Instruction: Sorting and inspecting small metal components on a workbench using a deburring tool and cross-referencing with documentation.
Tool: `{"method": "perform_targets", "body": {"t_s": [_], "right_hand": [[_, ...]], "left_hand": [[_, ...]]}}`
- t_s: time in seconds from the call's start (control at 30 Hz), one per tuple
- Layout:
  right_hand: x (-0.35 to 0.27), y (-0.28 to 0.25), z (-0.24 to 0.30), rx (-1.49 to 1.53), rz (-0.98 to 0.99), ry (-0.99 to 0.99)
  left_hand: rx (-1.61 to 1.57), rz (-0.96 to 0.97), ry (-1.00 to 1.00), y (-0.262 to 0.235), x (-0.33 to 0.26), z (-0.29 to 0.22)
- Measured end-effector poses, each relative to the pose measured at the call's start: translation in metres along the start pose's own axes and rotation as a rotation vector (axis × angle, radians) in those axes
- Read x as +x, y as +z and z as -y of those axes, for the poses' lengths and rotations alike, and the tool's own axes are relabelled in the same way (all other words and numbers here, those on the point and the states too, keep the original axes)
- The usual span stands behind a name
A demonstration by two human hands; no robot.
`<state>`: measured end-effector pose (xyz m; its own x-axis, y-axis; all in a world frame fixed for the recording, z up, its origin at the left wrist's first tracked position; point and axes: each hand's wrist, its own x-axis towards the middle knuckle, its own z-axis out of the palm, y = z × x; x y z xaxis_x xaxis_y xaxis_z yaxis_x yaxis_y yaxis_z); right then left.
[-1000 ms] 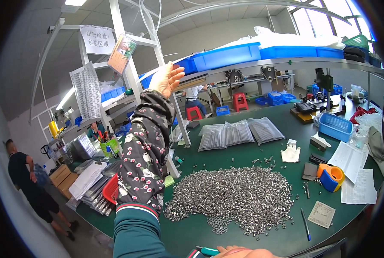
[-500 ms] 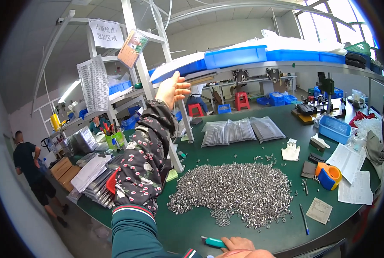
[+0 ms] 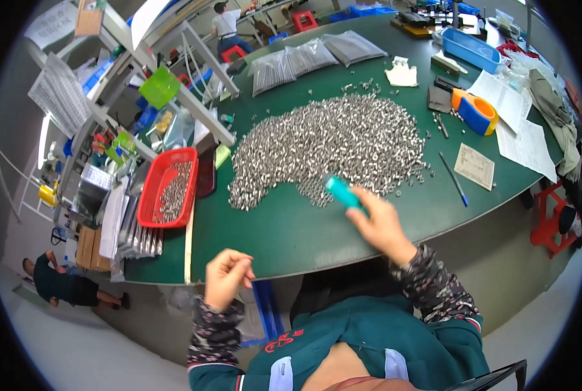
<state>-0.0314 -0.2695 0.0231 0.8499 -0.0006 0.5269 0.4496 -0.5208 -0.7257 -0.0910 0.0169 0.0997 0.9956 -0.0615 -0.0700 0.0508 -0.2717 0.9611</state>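
**Right hand gripping a teal tool at the near edge of a metal heap**

The right hand [image 3: 383, 225] is closed around a teal tool [image 3: 347, 193]. Its long axis slants, the blurred front end pointing up and left, away from the person, over the near edge of a heap of small metal parts [image 3: 330, 133]; whether it touches them cannot be told. The left hand [image 3: 228, 277], fingers curled together, is at the near edge of the green table [image 3: 271, 244]. Left of the heap sits a red basket [image 3: 146, 192]; beyond lie plastic bags [image 3: 297, 63].
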Motion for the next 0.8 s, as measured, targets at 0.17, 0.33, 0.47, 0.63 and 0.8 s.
{"method": "perform_targets", "body": {"t_s": [0.17,0.33,0.47,0.63,0.8], "right_hand": [[0.003,-0.013,-0.022,-0.051,-0.075,0.285],[-0.013,-0.016,-0.002,-0.065,0.024,0.211],[-0.026,-0.008,0.001,-0.022,0.071,0.242],[-0.006,0.009,-0.009,0.245,0.162,0.321],[0.025,0.026,0.02,0.435,0.038,0.318]], "left_hand": [[-0.105,-0.124,-0.179,0.034,-0.047,0.117],[0.31,-0.095,-0.096,0.058,-0.079,0.227],[0.167,-0.071,-0.05,0.064,-0.06,0.217],[-0.101,0.132,0.304,0.058,-0.01,0.092],[0.417,-0.208,0.5,0.041,0.071,0.068]]}}
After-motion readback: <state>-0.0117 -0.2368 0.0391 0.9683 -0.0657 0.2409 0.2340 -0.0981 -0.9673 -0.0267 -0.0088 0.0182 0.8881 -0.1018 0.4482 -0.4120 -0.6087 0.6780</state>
